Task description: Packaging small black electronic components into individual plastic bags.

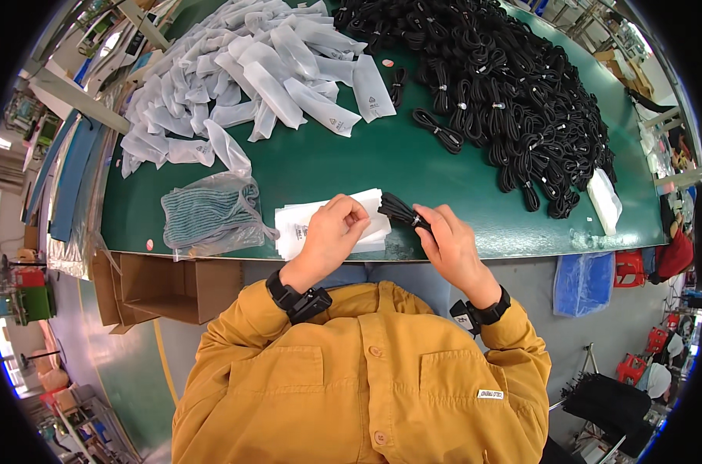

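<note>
Near the table's front edge, my right hand (449, 241) grips a bundled black cable (400, 209) between thumb and fingers. The far end of the bundle reaches the right edge of a stack of flat white plastic bags (291, 224). Over that stack, my left hand (332, 234) is closed in a pinch, thumb against fingers. Whether a bag's edge is between those fingertips cannot be made out.
Filled whitish bags (235, 77) lie heaped at the far left, and black cable bundles (498, 100) at the far right. Left of the stack is a clear bag of blue-grey striped fabric (212, 213). A white packet (604, 203) lies far right; a cardboard box (177, 290) stands below the table.
</note>
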`<state>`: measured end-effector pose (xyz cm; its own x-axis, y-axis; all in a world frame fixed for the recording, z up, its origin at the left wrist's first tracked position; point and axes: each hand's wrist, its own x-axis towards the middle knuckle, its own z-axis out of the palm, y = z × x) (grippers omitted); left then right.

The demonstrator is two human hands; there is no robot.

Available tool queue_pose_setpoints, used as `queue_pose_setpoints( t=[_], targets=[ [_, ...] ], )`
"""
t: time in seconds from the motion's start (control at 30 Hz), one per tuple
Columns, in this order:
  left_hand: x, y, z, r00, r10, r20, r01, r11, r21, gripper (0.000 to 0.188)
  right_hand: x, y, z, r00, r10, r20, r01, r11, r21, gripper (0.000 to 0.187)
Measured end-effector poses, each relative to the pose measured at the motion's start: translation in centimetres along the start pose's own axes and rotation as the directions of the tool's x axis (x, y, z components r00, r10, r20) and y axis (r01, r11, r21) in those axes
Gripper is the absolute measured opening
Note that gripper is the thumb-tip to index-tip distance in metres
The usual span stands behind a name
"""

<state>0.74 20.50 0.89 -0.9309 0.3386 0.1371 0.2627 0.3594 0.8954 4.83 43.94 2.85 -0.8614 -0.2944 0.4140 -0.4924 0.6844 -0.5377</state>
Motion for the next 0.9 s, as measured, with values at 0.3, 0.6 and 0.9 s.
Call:
queue_pose_setpoints(
  t=[0.3,0.6,0.9],
  targets=[
    [0.2,0.2,-0.8,0.998,0.006,0.059,-0.003,0.999,-0.047,0.009,0.3,0.1,-0.8,0.956,-0.280,0.089,0.290,0.945,-0.151,0.043],
    [0.6,0.7,-1.6,0.926,0.316,0.207,-0.336,0.940,0.065,0.014,1.0,2.0,-0.7,0.575,0.510,0.639,-0.818,0.345,0.460,0.025],
    [1.5,2.1,-2.0,0.920,0.360,0.155,-0.369,0.929,0.039,0.016,1.7,0.0,0.7,0.980,0.078,0.181,-0.154,0.878,0.453,0.020]
  ],
)
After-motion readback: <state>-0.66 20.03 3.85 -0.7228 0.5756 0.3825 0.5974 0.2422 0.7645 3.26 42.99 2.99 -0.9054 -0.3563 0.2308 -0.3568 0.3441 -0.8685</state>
